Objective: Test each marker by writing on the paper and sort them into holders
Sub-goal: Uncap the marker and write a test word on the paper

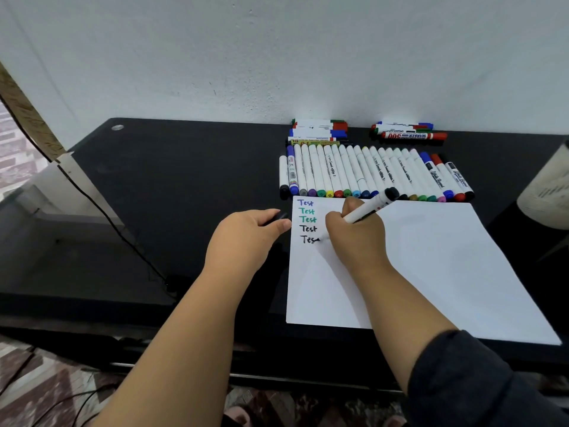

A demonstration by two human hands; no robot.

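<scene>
My right hand (358, 238) grips a white marker with a black end (371, 206) and its tip is on the white paper (431, 266), partway through a fifth "Test" in black. Above it stand four finished words in purple, green, green and black. My left hand (246, 238) rests on the black desk just left of the paper and pinches a black cap (278, 217). A long row of white markers with coloured caps (369, 174) lies side by side just beyond the paper's top edge.
Two small heaps of whiteboard markers lie against the wall, one (318, 131) behind the row and one (408, 131) to its right. A pale cylindrical container (546, 189) stands at the right edge. A black cable (101, 211) runs along the desk's left side.
</scene>
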